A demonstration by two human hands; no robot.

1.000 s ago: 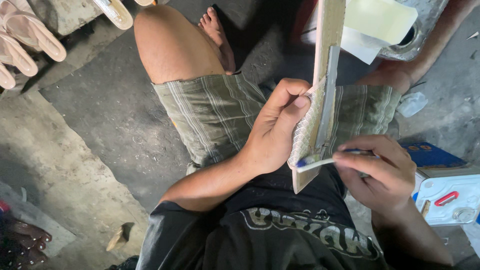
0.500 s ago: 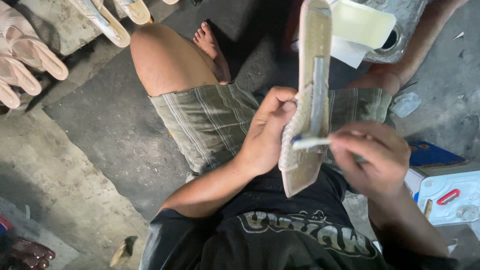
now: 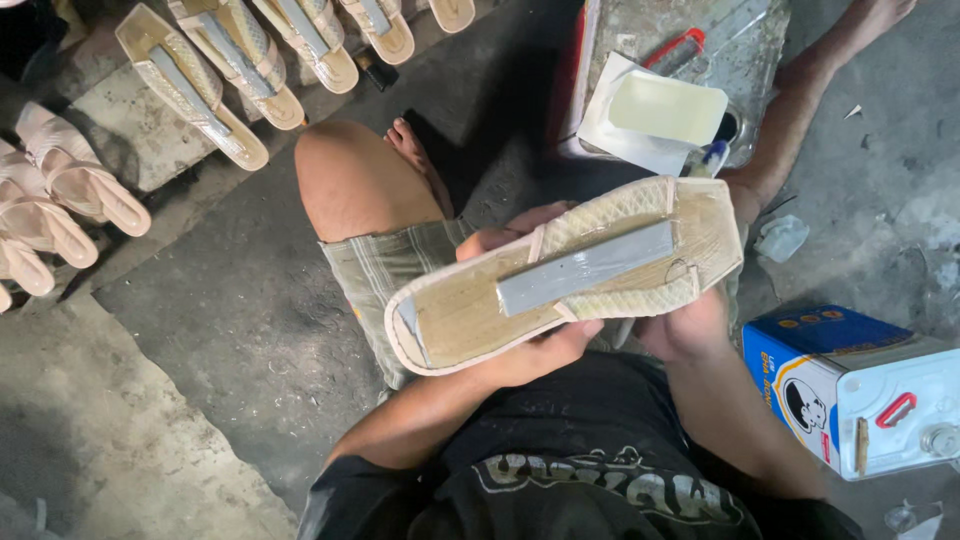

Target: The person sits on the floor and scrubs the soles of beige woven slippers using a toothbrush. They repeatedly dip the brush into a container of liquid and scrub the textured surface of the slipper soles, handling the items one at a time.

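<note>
Over the lap, seen from the head camera, left hand (image 3: 520, 345) and right hand (image 3: 685, 325) are clamping an unfinished sandal sole (image 3: 565, 270), turning it underside-up for inspection; next likely calls for careful pressing of the grey strip (image 3: 585, 267).

Rough concrete floor, dim light

The floor (image 3: 230, 330) is grey, stained concrete, with a paler raised slab (image 3: 110, 440) at near left. Far left, a row of unfinished sandals (image 3: 240, 70) lies sole-up along a ledge, with pink finished ones (image 3: 60, 200) beside them at the left edge. At far right stands a worn metal can (image 3: 700, 30) with a cream sheet (laid on white paper) on top; at near right a blue-and-white tin (image 3: 860, 390) with a red handle.
</note>
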